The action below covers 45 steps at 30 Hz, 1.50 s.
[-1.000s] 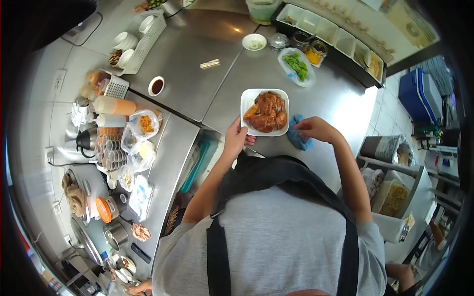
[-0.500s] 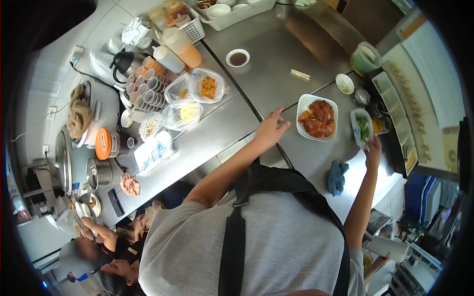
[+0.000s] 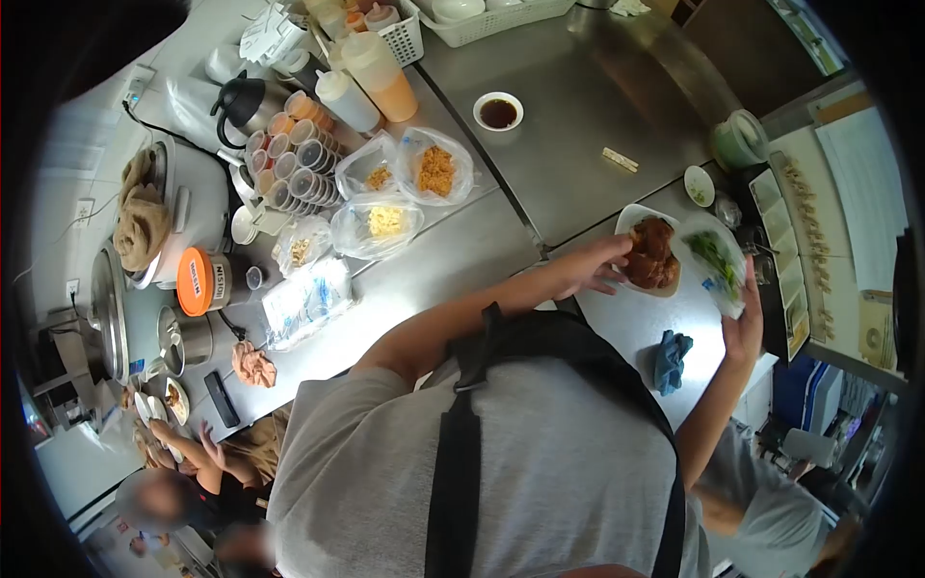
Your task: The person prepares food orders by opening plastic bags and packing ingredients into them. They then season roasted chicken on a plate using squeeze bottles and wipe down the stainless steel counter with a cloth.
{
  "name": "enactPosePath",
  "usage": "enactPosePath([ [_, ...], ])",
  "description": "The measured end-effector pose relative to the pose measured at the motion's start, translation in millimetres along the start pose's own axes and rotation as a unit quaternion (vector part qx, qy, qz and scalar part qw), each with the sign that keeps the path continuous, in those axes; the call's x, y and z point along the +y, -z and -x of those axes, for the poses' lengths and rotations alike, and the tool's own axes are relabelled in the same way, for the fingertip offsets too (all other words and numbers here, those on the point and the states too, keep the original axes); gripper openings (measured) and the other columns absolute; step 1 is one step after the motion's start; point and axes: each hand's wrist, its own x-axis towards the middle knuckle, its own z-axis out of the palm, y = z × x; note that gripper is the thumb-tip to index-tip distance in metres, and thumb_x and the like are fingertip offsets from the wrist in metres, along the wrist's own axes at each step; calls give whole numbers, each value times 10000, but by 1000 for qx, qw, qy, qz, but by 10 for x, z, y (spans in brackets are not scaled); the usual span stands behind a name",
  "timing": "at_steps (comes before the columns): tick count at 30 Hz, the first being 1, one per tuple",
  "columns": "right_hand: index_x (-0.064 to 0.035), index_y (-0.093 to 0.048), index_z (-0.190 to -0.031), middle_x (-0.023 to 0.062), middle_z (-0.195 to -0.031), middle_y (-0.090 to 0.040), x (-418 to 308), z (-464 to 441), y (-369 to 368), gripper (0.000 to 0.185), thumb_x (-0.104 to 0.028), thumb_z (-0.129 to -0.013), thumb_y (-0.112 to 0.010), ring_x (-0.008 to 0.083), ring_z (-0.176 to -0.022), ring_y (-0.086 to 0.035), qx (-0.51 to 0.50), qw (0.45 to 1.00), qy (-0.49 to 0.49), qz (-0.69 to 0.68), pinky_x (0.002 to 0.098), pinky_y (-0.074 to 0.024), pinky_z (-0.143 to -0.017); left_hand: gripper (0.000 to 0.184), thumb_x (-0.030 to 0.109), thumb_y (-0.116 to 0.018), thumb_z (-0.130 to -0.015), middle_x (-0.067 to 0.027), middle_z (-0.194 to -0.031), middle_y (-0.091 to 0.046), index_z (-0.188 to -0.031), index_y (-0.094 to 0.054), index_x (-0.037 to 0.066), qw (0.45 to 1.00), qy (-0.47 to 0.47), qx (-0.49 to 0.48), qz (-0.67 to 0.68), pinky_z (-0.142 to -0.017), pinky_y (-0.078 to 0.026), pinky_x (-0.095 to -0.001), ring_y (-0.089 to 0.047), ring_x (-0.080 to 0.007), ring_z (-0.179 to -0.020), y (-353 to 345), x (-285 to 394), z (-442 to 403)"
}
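Note:
My right hand [image 3: 740, 323] grips the near right end of a pale, elongated dish of green leaves [image 3: 713, 250], which seems to have clear plastic with blue print about it. The dish is tilted beside a white bowl [image 3: 631, 214] and overlaps its right edge. Glossy brown meat pieces [image 3: 653, 255] fill that bowl. At the bowl's left side is my left hand [image 3: 599, 267], fingers apart and reaching over the rim; whether they touch it I cannot tell. A crumpled blue cloth [image 3: 672, 361] lies on the steel counter just below the bowl.
A sauce bowl [image 3: 499, 114], a folded cream strip [image 3: 620, 160] and a small white bowl [image 3: 700, 187] stand farther back. Left are open plastic bags [image 3: 434, 173], lidded cups [image 3: 299, 169] and squeeze bottles [image 3: 381, 77]. A black condiment rack [image 3: 785, 260] edges the right. Other people are at lower left and right.
My right hand has brought the dish of greens closer to the bowl and tilted it. My left hand has moved right to the bowl's rim. The view has shifted slightly.

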Motion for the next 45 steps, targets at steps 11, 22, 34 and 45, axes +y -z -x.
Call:
enactPosePath([
  [11,-26,-541,-1265,40,-1104,-606,1565,-737,-2037,428,-99,-853,-633,147,-988,-586,-233,910,-123,320,281,-476,-869,437,181,-584,-942,-70,-1146,-587,-1332,-440,49,954,-202,219,-12,-747,-569,-303,-620,-154,-941,1247,-30,1260],
  [22,-55,-613,-1085,125,-1049,-645,2448,-1352,-2769,351,-124,-756,-715,239,-987,-632,-335,764,153,530,353,-515,-831,268,122,-678,-869,-84,-884,-616,-1044,-537,-23,863,-258,430,64,-651,-541,-238,-624,-121,-733,1764,-360,1530],
  [34,-75,-289,-1447,240,-1361,-441,2399,-2399,-4338,990,-354,-677,-845,292,-1005,-631,-223,814,223,488,368,-527,-837,447,105,-686,-852,-83,-1000,-618,-1267,-540,24,749,-317,511,-277,-687,-505,-253,-603,-133,-841,1714,892,2369],
  [45,-46,-438,-1288,208,-1130,-638,2610,-2650,-4653,786,-289,-651,-830,366,-1042,-627,-193,796,254,515,430,-507,-886,818,148,-847,-618,-222,-1199,-522,-1287,-414,-36,550,-405,607,-406,-960,-419,-414,-514,-386,-1111,2811,2170,1540],
])
